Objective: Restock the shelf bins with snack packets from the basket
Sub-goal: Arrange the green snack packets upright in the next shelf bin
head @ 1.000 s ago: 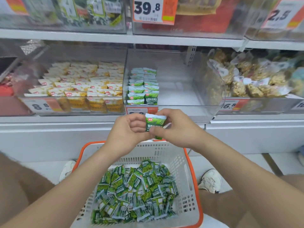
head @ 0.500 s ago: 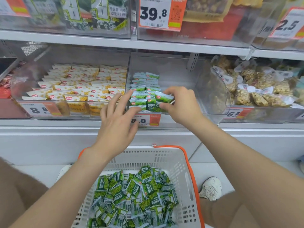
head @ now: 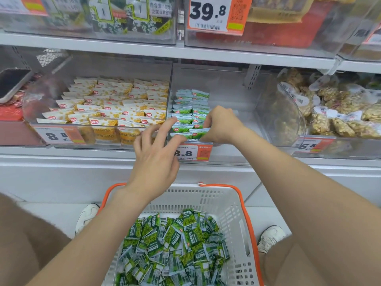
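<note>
A white basket with an orange rim [head: 233, 219] sits on the floor below me, holding several loose green snack packets [head: 175, 244]. In the clear middle shelf bin [head: 231, 93], green packets stand in two rows [head: 190, 112] along its left side. My right hand [head: 221, 125] is inside the bin's front, its fingers curled on the front packet [head: 199, 133] of the right row. My left hand [head: 156, 149] hovers in front of the bin with fingers spread, fingertips at the front packets of the left row.
A bin of yellow-and-white packets [head: 115, 108] stands to the left, a bin of bagged brown snacks [head: 334, 112] to the right. A phone [head: 12, 83] lies at far left. Price tags hang on bin fronts. More bins fill the upper shelf [head: 185, 50]. My shoes flank the basket.
My right hand has carried the green packet from above the basket into the middle bin and set it at the front row. My left hand let go and followed, fingers spread.
</note>
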Demonstrator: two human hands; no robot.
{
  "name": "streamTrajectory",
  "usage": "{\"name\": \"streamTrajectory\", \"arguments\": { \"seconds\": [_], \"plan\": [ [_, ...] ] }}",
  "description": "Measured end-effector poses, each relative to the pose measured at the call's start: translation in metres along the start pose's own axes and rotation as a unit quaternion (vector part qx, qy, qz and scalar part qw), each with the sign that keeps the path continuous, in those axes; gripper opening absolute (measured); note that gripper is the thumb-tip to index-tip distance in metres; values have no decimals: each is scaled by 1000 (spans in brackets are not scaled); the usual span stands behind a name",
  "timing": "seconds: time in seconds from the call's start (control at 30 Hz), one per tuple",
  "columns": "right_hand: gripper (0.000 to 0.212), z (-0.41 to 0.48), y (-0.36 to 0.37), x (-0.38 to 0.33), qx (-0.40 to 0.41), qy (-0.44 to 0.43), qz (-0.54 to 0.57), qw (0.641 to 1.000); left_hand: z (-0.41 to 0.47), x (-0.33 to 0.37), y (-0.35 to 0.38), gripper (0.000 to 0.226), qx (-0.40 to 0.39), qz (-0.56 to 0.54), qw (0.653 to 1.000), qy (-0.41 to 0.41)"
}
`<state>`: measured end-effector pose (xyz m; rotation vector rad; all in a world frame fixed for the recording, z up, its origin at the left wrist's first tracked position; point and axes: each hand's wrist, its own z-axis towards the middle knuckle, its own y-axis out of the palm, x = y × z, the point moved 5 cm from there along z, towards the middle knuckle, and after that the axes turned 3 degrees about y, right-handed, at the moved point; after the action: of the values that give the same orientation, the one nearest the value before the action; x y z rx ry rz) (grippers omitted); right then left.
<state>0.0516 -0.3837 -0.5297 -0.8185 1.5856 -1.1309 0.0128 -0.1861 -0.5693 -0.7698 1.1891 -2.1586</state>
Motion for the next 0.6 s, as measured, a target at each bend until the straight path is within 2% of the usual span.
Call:
{"name": "streamTrajectory", "arguments": {
  "seconds": [0.1, 0.2, 0.27, 0.33, 0.4, 0.47, 0.5, 0.6],
  "plan": [
    [44, -2, 1, 7, -17, 46, 38, 998, -1, -1, 0, 48, -3, 0, 1000, 1],
    [43, -11, -15, 13, 7, 54, 37, 998, -1, 1, 1, 50, 3, -4, 1000, 11],
    [27, -21, -28, 11, 88, 21, 20, 996, -3, 2, 0, 53, 27, -29, 999, 7],
    [13, -44, -38, 4, 161, -16, 30, 986, -5, 5, -5, 52, 92, -42, 995, -8],
    [11, -73, -43, -4, 196, -56, 53, 978, -9, 9, -14, 36, 197, -39, 980, -7],
    [9, -105, -37, -14, 168, -90, 71, 979, -17, 11, -14, 15, 247, -48, 967, 30],
    [8, -120, -29, -18, 137, -104, 65, 983, -22, 10, -8, 9, 236, -63, 968, 64],
    [7, -151, 14, -23, -17, -136, -27, 990, -45, 3, 33, 8, 108, -102, 985, 92]
  ]
}}
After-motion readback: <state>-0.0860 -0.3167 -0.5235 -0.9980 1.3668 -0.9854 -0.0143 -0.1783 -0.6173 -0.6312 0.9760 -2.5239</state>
